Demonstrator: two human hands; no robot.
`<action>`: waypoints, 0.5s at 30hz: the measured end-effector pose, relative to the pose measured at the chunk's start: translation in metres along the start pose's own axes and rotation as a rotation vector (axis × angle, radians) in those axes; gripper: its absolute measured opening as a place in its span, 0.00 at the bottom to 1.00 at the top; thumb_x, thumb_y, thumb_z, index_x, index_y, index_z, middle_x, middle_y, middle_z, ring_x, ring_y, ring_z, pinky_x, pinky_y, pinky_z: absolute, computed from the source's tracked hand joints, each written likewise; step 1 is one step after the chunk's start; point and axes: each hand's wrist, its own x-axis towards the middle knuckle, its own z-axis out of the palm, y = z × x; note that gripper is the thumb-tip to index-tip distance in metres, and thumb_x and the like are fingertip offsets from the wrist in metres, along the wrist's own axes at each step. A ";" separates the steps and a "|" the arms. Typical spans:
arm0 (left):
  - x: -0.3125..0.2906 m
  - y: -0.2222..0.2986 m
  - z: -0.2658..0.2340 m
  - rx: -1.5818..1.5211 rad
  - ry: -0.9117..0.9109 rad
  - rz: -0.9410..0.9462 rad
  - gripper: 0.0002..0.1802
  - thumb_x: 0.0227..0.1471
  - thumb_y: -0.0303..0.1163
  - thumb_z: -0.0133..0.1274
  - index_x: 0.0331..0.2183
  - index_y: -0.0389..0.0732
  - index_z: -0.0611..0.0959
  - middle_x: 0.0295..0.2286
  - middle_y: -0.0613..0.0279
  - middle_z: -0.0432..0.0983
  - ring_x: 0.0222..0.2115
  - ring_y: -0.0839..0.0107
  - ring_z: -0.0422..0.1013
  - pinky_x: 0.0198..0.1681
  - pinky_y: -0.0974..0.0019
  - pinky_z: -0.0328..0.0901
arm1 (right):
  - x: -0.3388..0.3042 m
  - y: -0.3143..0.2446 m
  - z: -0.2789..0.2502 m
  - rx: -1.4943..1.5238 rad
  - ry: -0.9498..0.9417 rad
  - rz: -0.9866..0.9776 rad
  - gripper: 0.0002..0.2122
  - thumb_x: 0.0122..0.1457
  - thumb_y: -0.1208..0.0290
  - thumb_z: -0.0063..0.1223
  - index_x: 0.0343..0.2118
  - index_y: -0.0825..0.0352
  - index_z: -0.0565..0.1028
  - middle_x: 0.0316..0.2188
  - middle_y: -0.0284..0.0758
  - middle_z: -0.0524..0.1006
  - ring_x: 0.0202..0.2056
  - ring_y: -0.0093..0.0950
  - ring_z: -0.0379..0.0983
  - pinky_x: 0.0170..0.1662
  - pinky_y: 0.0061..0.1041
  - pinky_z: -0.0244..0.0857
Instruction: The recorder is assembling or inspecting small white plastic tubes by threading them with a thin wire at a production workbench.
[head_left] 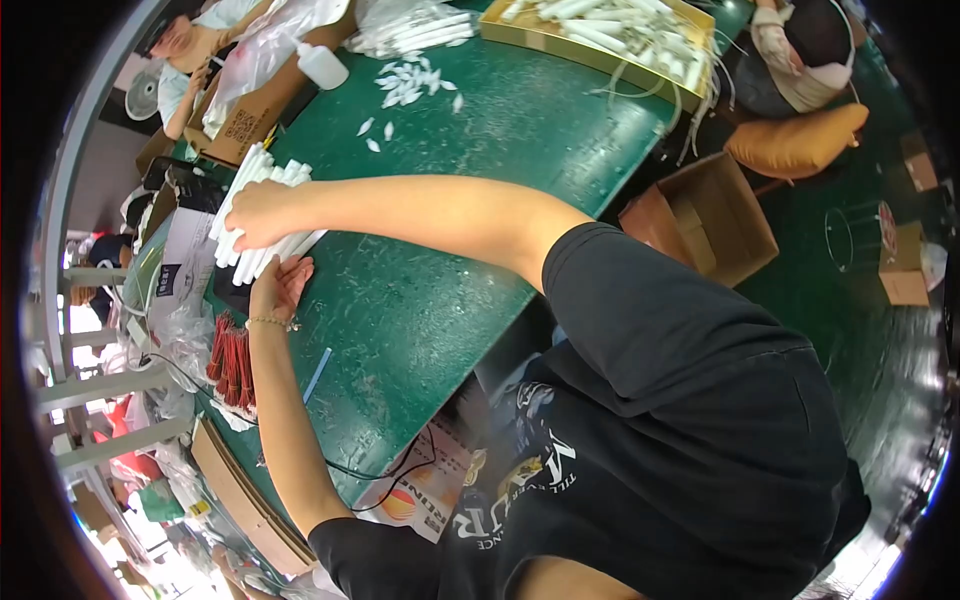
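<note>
Head view: your right hand [262, 212] lies across the bundle of white tubes [252, 168], its fingers curled down; you cannot tell from this angle whether they grip. Your left hand [280, 288] is at the bundle's near ends, fingers loosely parted, palm partly showing. The bundle lies at the left edge of the green desk [430, 310]. Toward you from it are red wires [232, 365] and a blue strip [317, 375]. Farther out, you have small white pieces [410, 82], a white bottle [322, 66] and a yellow box [560, 52] of white tubular parts. An open carton [710, 215] stands beyond the desk's right edge.
</note>
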 end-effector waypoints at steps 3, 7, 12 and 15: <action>0.000 -0.006 -0.003 0.035 -0.081 0.106 0.22 0.56 0.39 0.37 0.39 0.26 0.70 0.34 0.44 0.72 0.35 0.60 0.71 0.36 0.70 0.71 | -0.028 -0.036 -0.029 0.143 -0.037 -0.010 0.16 0.47 0.56 0.49 0.35 0.61 0.76 0.30 0.41 0.75 0.35 0.40 0.70 0.39 0.35 0.64; 0.000 -0.018 0.006 -0.693 -0.489 0.288 0.25 0.55 0.45 0.40 0.44 0.34 0.70 0.37 0.57 0.73 0.41 0.68 0.67 0.46 0.66 0.61 | -0.104 -0.108 -0.082 0.579 0.334 -0.194 0.10 0.48 0.66 0.47 0.30 0.63 0.76 0.28 0.38 0.75 0.32 0.35 0.71 0.37 0.31 0.64; 0.013 -0.022 -0.013 -0.185 -0.361 0.261 0.28 0.56 0.46 0.37 0.43 0.29 0.70 0.39 0.53 0.70 0.40 0.65 0.66 0.46 0.66 0.61 | -0.228 -0.166 -0.139 1.067 0.163 -0.650 0.06 0.49 0.73 0.51 0.31 0.63 0.76 0.23 0.31 0.76 0.23 0.25 0.70 0.26 0.22 0.61; 0.012 -0.015 0.000 0.206 -0.277 0.274 0.30 0.56 0.47 0.34 0.43 0.26 0.69 0.40 0.50 0.68 0.40 0.62 0.64 0.46 0.66 0.61 | -0.285 -0.193 -0.165 1.283 0.345 -0.754 0.06 0.52 0.73 0.48 0.32 0.61 0.76 0.23 0.31 0.75 0.22 0.26 0.69 0.22 0.24 0.60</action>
